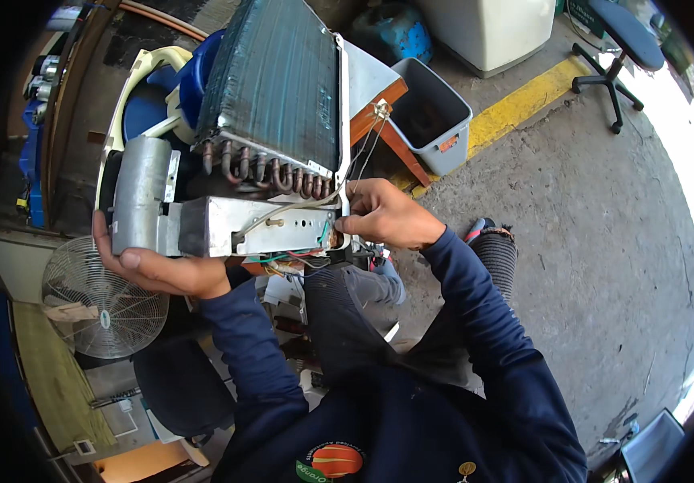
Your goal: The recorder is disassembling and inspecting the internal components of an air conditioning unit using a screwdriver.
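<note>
In front of me is an opened air conditioner unit, its finned coil [282,88] upright with bent copper tubes along the near end. My left hand [171,272] cups the curved metal housing [139,193] at the unit's left side, thumb along its lower edge. At the right corner, the fingers of my right hand [393,216] are bent round the edge of the unit's pale frame [343,121]. Between both hands lies a metal electrical box [258,225], with a grey cable across it and coloured wires below. Part of my right fingertips is hidden behind the frame.
Behind the coil are a blue fan [150,105] and its cream shroud. A grey bin [435,105] stands beyond a wooden support, near a yellow floor line [524,101]. A round wire-guard fan [105,298] is at left; a wheeled chair [624,48] is far right.
</note>
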Available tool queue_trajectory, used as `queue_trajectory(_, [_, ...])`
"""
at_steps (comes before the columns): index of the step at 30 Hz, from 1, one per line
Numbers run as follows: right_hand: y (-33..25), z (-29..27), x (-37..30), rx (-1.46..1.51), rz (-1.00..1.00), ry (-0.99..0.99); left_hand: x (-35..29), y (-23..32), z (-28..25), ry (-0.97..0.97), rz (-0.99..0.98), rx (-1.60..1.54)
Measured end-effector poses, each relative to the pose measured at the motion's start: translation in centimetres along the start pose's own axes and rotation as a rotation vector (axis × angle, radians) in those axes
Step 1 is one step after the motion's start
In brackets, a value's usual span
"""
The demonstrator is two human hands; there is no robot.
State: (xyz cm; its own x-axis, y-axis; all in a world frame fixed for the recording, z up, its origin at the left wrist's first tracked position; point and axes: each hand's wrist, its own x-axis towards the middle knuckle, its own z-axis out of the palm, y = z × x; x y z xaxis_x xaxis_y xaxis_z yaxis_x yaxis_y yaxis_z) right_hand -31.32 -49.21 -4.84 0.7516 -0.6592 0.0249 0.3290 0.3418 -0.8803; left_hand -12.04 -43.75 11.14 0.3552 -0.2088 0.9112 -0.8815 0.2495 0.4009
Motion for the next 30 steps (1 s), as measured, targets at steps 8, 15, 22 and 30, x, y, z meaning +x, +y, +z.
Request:
queue_trajectory(8, [0.4,-0.2,-0.1,0.101,0.044,-0.009,0.4,-0.8,-1.4,-0.034,0.209,0.223])
queue_trajectory(15, [0.4,0.9,-1.4,0.381,0.055,0.081,0.5,-0.5,-1.6,-0.043,0.305,0.276])
queue_trajectory(22, [1.0,1.3,-1.1,-0.009,0.009,0.144,0.3,-0.8,-1.4,-0.035,0.293,0.229])
queue_trajectory(30, [2.0,-0.5,-0.2,0.056,-0.001,0.086,0.7,-1.1,-1.5,-0.057,0.325,0.210])
